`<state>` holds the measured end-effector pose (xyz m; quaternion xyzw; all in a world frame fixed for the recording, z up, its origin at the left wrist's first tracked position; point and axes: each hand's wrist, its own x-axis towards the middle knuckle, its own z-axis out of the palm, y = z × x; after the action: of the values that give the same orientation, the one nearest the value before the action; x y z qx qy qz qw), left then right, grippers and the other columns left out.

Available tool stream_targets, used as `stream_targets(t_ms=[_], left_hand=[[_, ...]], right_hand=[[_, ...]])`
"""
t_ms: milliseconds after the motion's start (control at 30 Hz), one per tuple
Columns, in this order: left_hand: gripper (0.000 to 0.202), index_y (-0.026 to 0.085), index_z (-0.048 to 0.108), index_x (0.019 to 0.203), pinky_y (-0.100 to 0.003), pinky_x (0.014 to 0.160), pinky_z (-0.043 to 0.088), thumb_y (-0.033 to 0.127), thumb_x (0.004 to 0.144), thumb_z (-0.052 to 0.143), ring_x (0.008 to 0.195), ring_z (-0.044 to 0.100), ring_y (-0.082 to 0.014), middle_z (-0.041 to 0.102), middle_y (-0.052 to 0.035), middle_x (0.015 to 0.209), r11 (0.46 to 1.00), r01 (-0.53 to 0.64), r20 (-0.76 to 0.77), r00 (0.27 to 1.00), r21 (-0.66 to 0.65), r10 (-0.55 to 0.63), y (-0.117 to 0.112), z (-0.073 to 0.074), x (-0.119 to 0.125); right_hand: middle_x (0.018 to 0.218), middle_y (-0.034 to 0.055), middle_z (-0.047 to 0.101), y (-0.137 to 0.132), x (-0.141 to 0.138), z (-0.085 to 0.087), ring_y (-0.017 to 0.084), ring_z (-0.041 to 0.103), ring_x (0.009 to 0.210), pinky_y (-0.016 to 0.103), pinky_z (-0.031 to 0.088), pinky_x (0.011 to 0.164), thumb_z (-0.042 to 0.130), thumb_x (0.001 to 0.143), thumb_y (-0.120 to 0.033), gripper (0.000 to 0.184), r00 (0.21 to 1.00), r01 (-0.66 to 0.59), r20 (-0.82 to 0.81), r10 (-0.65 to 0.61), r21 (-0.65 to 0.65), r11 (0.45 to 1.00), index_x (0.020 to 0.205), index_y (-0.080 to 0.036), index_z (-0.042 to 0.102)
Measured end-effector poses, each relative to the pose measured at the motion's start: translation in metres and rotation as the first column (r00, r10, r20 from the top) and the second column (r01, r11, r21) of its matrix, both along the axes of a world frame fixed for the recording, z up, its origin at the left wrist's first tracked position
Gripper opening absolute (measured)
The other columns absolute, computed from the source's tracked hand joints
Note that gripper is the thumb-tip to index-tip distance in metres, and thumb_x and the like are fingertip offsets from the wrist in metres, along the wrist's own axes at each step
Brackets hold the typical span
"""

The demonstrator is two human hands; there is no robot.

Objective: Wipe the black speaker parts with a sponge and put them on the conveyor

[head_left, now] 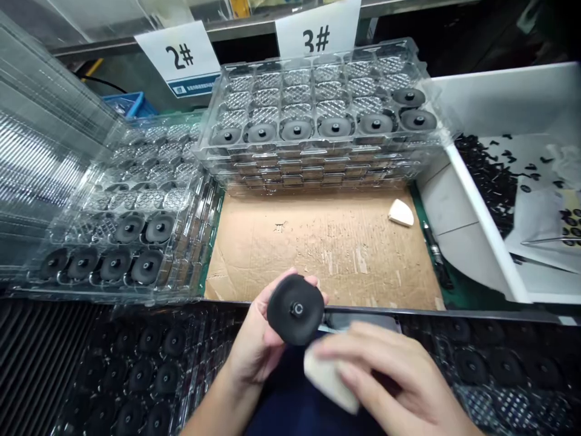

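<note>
A black rounded disc-shaped part with a small raised hub in its centre faces up toward me. My left hand grips it by the edge, fingers behind it. My right hand pinches a white wedge-shaped pad, somewhat blurred, just below the disc's lower right edge; whether the two touch I cannot tell. Similar black discs fill the front row of a clear plastic tray at the back and some pockets of another clear tray on the left.
A cardboard sheet covers the bench, with a second white wedge pad on it. Beside it lies a black pen. A white bin at right holds small black pieces and tweezers. Darker trays of discs sit below the bench edge.
</note>
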<state>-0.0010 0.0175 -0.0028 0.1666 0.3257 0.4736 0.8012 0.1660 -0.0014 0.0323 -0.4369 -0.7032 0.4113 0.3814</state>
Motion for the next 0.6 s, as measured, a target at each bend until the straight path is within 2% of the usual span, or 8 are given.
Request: stream_targets(t_ms=[67, 133, 200, 300, 400, 467, 533, 600], left_hand=[[0.057, 0.031, 0.067, 0.107, -0.029, 0.089, 0.051, 0.036, 0.053, 0.085, 0.096, 0.068, -0.0199, 0.072, -0.0001, 0.109, 0.999, 0.014, 0.065, 0.998, 0.041, -0.016, 0.004, 0.006, 0.003], [0.054, 0.029, 0.068, 0.106, -0.027, 0.089, 0.051, 0.032, 0.055, 0.085, 0.096, 0.069, -0.019, 0.073, 0.0005, 0.108, 0.998, 0.022, 0.099, 0.995, 0.056, -0.027, 0.008, 0.012, 0.007], [0.052, 0.028, 0.067, 0.107, -0.026, 0.089, 0.051, 0.03, 0.058, 0.084, 0.096, 0.069, -0.0185, 0.073, 0.0009, 0.108, 0.999, 0.024, 0.121, 0.992, 0.047, -0.03, 0.011, 0.015, 0.01], [0.051, 0.028, 0.066, 0.109, -0.025, 0.089, 0.052, 0.029, 0.06, 0.083, 0.099, 0.068, -0.0189, 0.072, 0.0009, 0.11, 0.999, 0.024, 0.136, 0.99, 0.041, -0.03, 0.013, 0.014, 0.009], [0.053, 0.029, 0.066, 0.108, -0.025, 0.086, 0.053, 0.027, 0.059, 0.084, 0.099, 0.068, -0.0197, 0.072, 0.0012, 0.111, 0.999, 0.026, 0.125, 0.992, 0.023, -0.029, 0.011, 0.011, 0.01], [0.053, 0.029, 0.066, 0.107, -0.024, 0.085, 0.053, 0.027, 0.058, 0.084, 0.098, 0.068, -0.0194, 0.072, 0.0015, 0.11, 1.0, 0.023, 0.115, 0.993, 0.002, -0.023, 0.009, 0.01, 0.012], [0.055, 0.028, 0.067, 0.107, -0.023, 0.087, 0.052, 0.029, 0.055, 0.085, 0.099, 0.067, -0.018, 0.072, 0.0004, 0.109, 1.0, 0.006, 0.088, 0.996, -0.005, -0.006, 0.006, 0.009, 0.015], [0.056, 0.026, 0.067, 0.108, -0.022, 0.092, 0.048, 0.034, 0.055, 0.085, 0.101, 0.065, -0.0168, 0.071, -0.0009, 0.108, 1.0, 0.007, 0.058, 0.998, -0.003, -0.007, 0.003, 0.008, 0.014]], right_hand=[[0.081, -0.0009, 0.072, -0.009, 0.01, -0.003, 0.014, 0.065, 0.07, 0.021, 0.051, 0.059, 0.055, 0.086, -0.022, 0.019, 0.983, -0.044, -0.186, 0.009, -0.186, 0.982, 0.097, -0.03, 0.069], [0.084, 0.0008, 0.072, -0.014, 0.019, -0.009, 0.015, 0.067, 0.07, 0.022, 0.052, 0.057, 0.056, 0.086, -0.03, 0.017, 0.947, 0.032, -0.287, -0.141, -0.353, 0.935, 0.094, -0.03, 0.071], [0.089, 0.0036, 0.073, -0.015, 0.026, -0.02, 0.017, 0.068, 0.073, 0.024, 0.053, 0.059, 0.055, 0.087, -0.034, 0.02, 0.91, 0.132, -0.289, -0.296, -0.475, 0.87, 0.097, -0.028, 0.072], [0.098, 0.0069, 0.072, -0.011, 0.034, -0.033, 0.021, 0.068, 0.081, 0.029, 0.055, 0.066, 0.055, 0.087, -0.037, 0.027, 0.894, 0.279, -0.176, -0.411, -0.499, 0.82, 0.107, -0.025, 0.069], [0.108, 0.0069, 0.07, -0.002, 0.032, -0.031, 0.024, 0.067, 0.089, 0.034, 0.054, 0.071, 0.054, 0.088, -0.037, 0.03, 0.87, 0.436, -0.063, -0.49, -0.37, 0.821, 0.113, -0.025, 0.066], [0.112, 0.0059, 0.068, 0.005, 0.023, -0.019, 0.023, 0.065, 0.091, 0.034, 0.052, 0.072, 0.051, 0.09, -0.035, 0.03, 0.863, 0.489, -0.038, -0.505, -0.191, 0.851, 0.117, -0.027, 0.063], [0.11, 0.006, 0.068, 0.011, 0.009, -0.003, 0.021, 0.064, 0.09, 0.035, 0.05, 0.075, 0.05, 0.091, -0.029, 0.031, 0.905, 0.423, 0.012, -0.425, 0.07, 0.904, 0.12, -0.025, 0.059], [0.102, 0.0069, 0.07, 0.017, -0.005, 0.01, 0.019, 0.063, 0.084, 0.035, 0.046, 0.077, 0.048, 0.092, -0.021, 0.031, 0.954, 0.248, 0.086, -0.286, 0.305, 0.919, 0.122, -0.019, 0.056]])
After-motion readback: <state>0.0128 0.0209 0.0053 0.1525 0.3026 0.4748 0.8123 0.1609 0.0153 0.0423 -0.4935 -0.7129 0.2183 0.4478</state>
